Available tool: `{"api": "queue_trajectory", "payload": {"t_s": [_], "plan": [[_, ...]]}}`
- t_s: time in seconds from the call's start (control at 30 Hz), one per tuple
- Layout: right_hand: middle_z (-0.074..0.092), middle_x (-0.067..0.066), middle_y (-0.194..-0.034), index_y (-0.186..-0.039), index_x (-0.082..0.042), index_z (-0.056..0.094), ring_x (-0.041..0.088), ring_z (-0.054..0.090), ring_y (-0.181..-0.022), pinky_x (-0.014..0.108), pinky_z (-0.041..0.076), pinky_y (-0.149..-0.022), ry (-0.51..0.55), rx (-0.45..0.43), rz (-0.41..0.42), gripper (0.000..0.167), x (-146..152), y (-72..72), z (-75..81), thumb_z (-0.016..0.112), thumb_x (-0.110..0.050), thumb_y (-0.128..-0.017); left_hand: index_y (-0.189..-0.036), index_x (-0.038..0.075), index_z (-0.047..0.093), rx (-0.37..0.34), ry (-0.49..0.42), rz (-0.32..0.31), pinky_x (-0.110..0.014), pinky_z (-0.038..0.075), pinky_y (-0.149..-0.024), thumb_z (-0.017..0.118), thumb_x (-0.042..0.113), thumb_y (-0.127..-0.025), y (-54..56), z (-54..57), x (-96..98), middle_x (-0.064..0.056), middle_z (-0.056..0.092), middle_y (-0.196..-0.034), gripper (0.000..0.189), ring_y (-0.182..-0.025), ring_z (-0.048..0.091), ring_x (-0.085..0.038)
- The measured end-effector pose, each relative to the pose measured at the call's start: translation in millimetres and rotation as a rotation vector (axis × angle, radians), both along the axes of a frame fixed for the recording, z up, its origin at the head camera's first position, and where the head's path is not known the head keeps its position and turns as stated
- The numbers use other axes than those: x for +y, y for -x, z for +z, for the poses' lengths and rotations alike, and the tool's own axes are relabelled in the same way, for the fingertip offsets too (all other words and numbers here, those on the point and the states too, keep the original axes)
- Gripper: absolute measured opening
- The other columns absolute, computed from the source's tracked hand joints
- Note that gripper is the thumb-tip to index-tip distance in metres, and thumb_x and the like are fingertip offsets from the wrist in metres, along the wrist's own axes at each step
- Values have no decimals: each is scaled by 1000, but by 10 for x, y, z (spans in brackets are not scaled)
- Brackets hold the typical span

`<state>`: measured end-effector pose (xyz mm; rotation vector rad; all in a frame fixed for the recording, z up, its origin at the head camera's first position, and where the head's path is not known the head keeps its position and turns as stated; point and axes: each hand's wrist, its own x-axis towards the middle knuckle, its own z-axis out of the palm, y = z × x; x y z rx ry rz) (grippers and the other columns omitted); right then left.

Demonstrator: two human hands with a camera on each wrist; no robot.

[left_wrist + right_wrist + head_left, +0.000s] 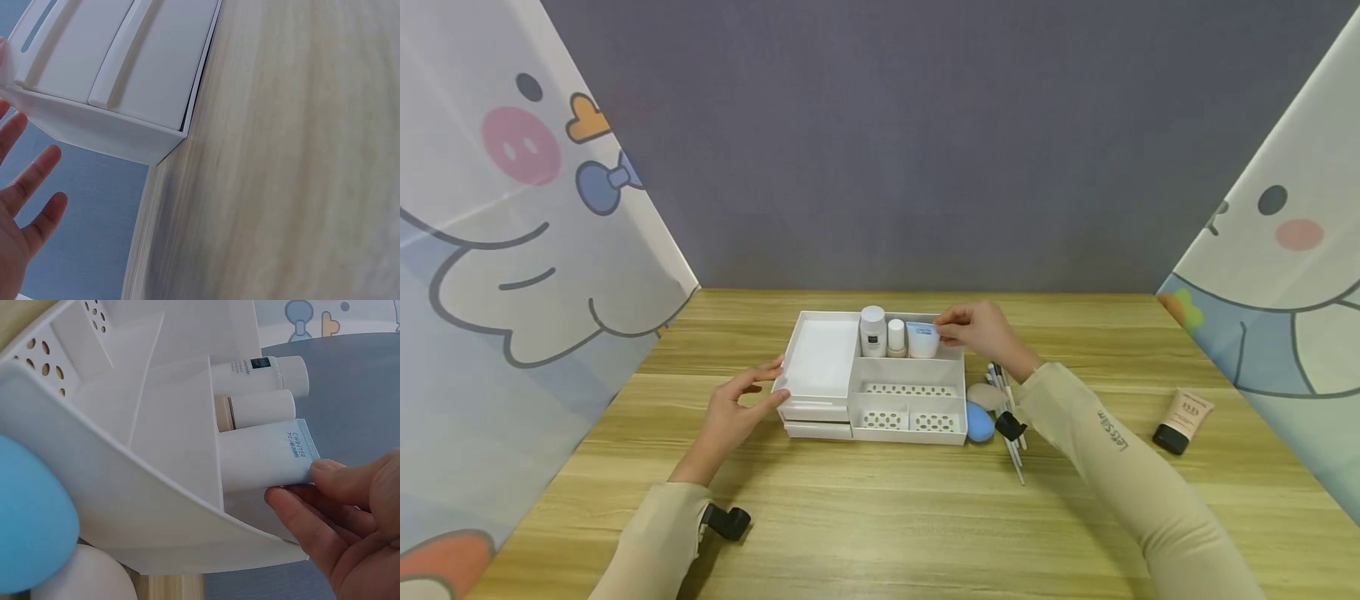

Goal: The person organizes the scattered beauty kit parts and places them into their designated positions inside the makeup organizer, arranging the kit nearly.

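A white desktop organizer (906, 375) with compartments and two small drawers stands on the table. In its back compartment are a white-capped bottle (873, 333), a smaller bottle (896, 337) with a white cap and beige base, and a pale blue and white squeeze tube (269, 456). The tube stands crimped end up, right of the small bottle, its lower part behind the divider. My right hand (976, 332) pinches the tube's top corner between thumb and fingers. My left hand (739, 408) rests against the organizer's left front corner, fingers spread and fairly straight.
Right of the organizer lie a blue makeup sponge (980, 422), a beige sponge (985, 396) and several makeup brushes (1011, 450). A beige tube with a black cap (1183, 419) lies far right on the wooden table (880, 525). A grey panel (880, 150) rises behind.
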<state>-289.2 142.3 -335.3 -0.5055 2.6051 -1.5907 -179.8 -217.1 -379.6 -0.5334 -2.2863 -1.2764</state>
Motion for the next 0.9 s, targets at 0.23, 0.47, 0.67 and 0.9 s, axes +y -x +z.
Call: {"api": "queue_trajectory", "payload": {"t_s": [0.23, 0.47, 0.67, 0.9], "plan": [[72, 23, -101, -107, 11, 69, 26, 71, -86, 30, 59, -74, 34, -4, -5, 18, 22, 17, 3, 68, 6, -90, -106, -10, 68, -5, -7, -2, -50, 50, -80, 75, -14, -78, 36, -48, -21, -26, 63, -124, 29, -111, 51, 13], [71, 24, -101, -112, 11, 67, 16, 69, -82, 29, 59, -73, 39, 29, -7, 25, 66, -23, 57, 71, 6, -88, -104, -11, 68, 1, -4, -1, -49, 51, -79, 75, -15, -77, -1, 6, 7, -27, 64, -123, 28, -110, 52, 12], [70, 24, -100, -114, 12, 65, 23, 71, -84, 34, 59, -75, 57, 52, 3, 27, 164, -41, 72, 71, 6, -88, -104, -11, 68, -1, -2, -2, -48, 51, -79, 75, -15, -78, 1, -2, -2, -27, 64, -123, 28, -110, 51, 13], [68, 29, -103, -119, 11, 62, 39, 69, -90, 32, 59, -74, 88, 47, -2, 31, 313, -79, 103, 69, 6, -90, -104, -10, 68, -4, -1, -2, -49, 51, -79, 75, -15, -78, -5, 3, 0, -26, 64, -123, 27, -109, 51, 14]]}}
